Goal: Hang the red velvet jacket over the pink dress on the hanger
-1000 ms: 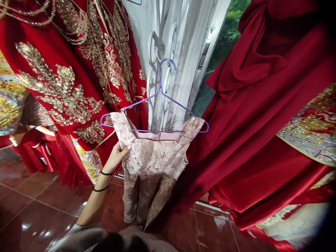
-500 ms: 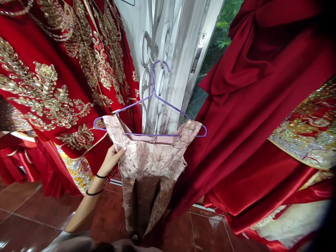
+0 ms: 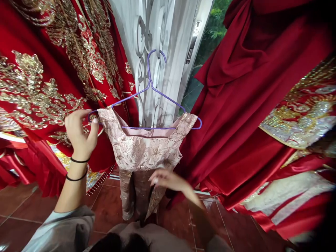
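A pale pink dress [image 3: 147, 150] with a raised floral pattern hangs on a purple clothes hanger [image 3: 166, 96]. The hanger's hook is caught on white scrolled metalwork. At the hanger's left end, my left hand [image 3: 80, 131] has its thumb and fingers around the tip, beside the dress's left-side strap. My right hand [image 3: 166, 180] is in front of the dress just below the waist, slightly blurred, with fingers stretched out and nothing held. Whether its fingertips touch the fabric, I cannot tell.
Red gowns with gold sequin embroidery [image 3: 34, 84] crowd the left side. On the right hang a dark red draped gown [image 3: 236, 80] and a beaded garment [image 3: 296, 119]. White metalwork [image 3: 141, 31] and a door edge [image 3: 193, 45] stand behind. Reddish tiles [image 3: 105, 206] cover the floor.
My left hand has let go of the dress's side and moved up and left to the hanger's end. My right hand has come into view from the lower right.
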### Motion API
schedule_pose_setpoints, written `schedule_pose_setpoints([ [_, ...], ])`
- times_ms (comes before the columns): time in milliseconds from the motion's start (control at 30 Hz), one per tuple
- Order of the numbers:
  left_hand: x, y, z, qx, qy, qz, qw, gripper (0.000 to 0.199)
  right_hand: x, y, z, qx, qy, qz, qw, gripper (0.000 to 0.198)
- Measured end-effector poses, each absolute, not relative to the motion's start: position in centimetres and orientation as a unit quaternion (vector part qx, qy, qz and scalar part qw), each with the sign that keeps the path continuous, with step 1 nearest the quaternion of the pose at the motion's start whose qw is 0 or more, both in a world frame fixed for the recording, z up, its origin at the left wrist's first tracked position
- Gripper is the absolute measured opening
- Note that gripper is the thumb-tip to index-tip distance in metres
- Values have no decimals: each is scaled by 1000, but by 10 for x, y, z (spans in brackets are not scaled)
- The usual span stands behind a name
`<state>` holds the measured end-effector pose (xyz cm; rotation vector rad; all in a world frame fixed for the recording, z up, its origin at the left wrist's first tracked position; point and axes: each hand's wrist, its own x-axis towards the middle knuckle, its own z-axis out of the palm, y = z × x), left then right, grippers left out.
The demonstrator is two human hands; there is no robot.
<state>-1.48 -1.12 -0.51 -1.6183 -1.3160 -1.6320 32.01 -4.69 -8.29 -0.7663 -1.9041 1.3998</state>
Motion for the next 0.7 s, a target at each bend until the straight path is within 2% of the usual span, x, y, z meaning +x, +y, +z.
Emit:
schedule_pose_setpoints([
  [67, -13, -5, 19, -660, -483, -521, 244, 31, 347, -20, -40, -335, -747, 337, 464, 23],
  [100, -12, 1, 29, -686, -490, -489, 224, 34, 360, -4, -16, -367, -726, 170, 556, 20],
  [133, -11, 7, 35, -706, -501, -461, 197, 35, 372, 12, 6, -386, -715, 37, 582, 24],
  [167, -11, 13, 39, -716, -515, -440, 171, 35, 381, 27, 24, -402, -708, -26, 580, 30],
  [200, -12, 18, 40, -719, -528, -427, 146, 33, 388, 41, 39, -398, -731, -41, 552, 32],
  [267, -18, 26, 37, -707, -547, -431, 118, 30, 395, 62, 54, -393, -790, 8, 470, 37],
  [367, -36, 23, 27, -673, -568, -456, 131, 30, 403, 75, 53, -389, -825, 74, 404, 53],
  [700, -65, 13, -22, -575, -511, -637, -55, 51, 416, 83, 28, -386, -773, 120, 489, 59],
])
